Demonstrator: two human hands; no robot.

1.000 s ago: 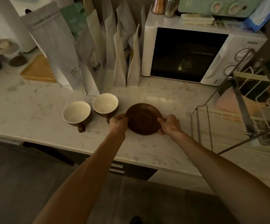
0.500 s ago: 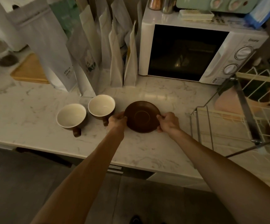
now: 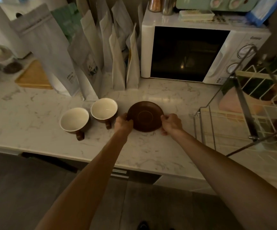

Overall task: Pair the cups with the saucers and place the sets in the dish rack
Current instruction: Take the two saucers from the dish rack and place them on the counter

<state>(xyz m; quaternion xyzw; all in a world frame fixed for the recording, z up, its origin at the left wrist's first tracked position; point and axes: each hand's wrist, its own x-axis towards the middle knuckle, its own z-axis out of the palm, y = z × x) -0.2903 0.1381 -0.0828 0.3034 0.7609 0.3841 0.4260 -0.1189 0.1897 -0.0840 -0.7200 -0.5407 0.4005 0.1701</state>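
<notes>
marble counter (image 3: pixel 35 113) carries all | microwave (image 3: pixel 190 53) at back, paper bags (image 3: pixel 118 63) left of it | wire dish rack (image 3: pixel 244 113) at right | brown saucer (image 3: pixel 145 116) flat on counter, left hand (image 3: pixel 123 122) and right hand (image 3: pixel 171 123) pinching opposite rims | two cups (image 3: pixel 74 119), (image 3: pixel 104 109) just left, upright, side by side

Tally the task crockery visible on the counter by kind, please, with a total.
Cups: 2, left cup and right cup, both brown outside, cream inside.
Saucers: 1 visible, brown saucer, held at its edges by left hand and right hand.
Total: 3
</notes>
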